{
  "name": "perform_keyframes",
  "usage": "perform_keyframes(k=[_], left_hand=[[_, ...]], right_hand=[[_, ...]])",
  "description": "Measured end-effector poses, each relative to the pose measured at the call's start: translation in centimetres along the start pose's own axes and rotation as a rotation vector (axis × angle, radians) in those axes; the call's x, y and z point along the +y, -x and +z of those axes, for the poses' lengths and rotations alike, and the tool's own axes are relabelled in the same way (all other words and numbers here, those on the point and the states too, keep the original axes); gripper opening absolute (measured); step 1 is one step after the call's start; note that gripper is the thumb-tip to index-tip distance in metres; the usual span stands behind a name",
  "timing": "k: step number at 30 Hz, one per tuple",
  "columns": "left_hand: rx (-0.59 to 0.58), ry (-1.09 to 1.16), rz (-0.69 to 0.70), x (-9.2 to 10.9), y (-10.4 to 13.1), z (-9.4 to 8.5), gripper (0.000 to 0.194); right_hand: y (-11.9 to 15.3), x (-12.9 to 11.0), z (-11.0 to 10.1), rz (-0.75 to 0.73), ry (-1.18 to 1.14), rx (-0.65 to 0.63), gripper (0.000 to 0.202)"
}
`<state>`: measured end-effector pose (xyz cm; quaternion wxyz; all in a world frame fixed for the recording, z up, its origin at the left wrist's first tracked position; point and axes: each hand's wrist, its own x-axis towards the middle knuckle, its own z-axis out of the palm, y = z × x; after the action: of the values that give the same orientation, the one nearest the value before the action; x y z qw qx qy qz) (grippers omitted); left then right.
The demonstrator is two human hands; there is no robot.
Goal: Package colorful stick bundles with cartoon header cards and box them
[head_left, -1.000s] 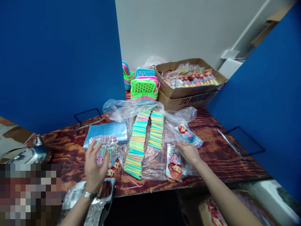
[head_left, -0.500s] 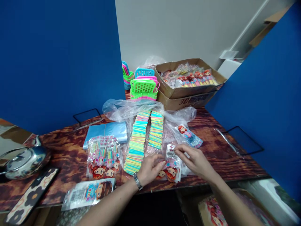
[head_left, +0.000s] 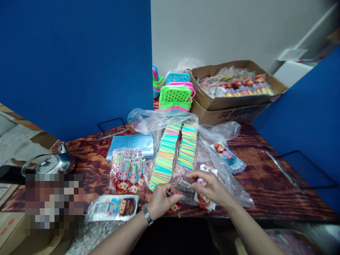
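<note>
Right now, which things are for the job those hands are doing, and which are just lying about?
Probably for the job:
- packet, between left hand and right hand
- sticks, in two rows
- filled packets, beside the sticks

Probably just lying about:
- kettle, far left
- baskets, stacked at the back

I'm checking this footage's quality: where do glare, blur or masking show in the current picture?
Head view: bright reflections on the kettle and clear plastic sheet; head view, lower left: a pixelated block masks part of the scene; head view, upper right: dim, soft edges; head view, centre: fine print on the clear packet is unreadable.
</note>
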<state>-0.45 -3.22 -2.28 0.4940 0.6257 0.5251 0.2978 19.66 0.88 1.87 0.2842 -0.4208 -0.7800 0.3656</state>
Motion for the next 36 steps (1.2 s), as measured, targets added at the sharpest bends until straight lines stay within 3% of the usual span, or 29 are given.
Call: perform_keyframes(k=[3, 8, 11, 15, 20, 23, 25, 31, 36], left_hand=[[-0.021, 0.108, 0.015, 0.3, 0.3, -0.3, 0.025], [0.024, 0.085, 0.069, 0.6, 0.3, -0.9, 0.025], [-0.016, 0.092, 0.047, -0.1, 0.1, -0.9, 0.025], [0.035, 0.138, -0.021, -1.3, -0.1, -0.4, 0.024], [0.007, 0.264, -0.063, -1.4, 0.4, -0.3, 0.027], [-0.022, 0.340, -0.085, -0.8, 0.8, -0.5, 0.027], [-0.028, 0.393, -0.101, -0.4, 0.9, -0.7, 0.027], [-0.050, 0.615, -0.234, 0.3, 0.9, -1.3, 0.034], [-0.079, 0.626, -0.210, 0.3, 0.8, -1.7, 0.033]], right_hand=[[-0.6, -0.8, 0.4, -0.056, 0.100, 0.011, 0.021], [-1.1, -1.5, 0.2, -0.097, 0.147, -0.017, 0.023], [-0.9, -1.9, 0.1, -0.100, 0.174, -0.039, 0.022], [-0.5, -2.4, 0.3, -0.092, 0.149, -0.078, 0.016], [-1.0, 0.5, 0.5, 0.013, 0.040, -0.057, 0.026], [-2.3, 3.0, 0.8, 0.124, 0.222, 0.087, 0.032], [-2.9, 3.5, 1.1, 0.143, 0.274, 0.094, 0.034], [-3.0, 0.1, 2.1, 0.078, -0.320, -0.101, 0.046], [-2.3, -1.9, 2.8, 0.095, -0.183, 0.012, 0.028]])
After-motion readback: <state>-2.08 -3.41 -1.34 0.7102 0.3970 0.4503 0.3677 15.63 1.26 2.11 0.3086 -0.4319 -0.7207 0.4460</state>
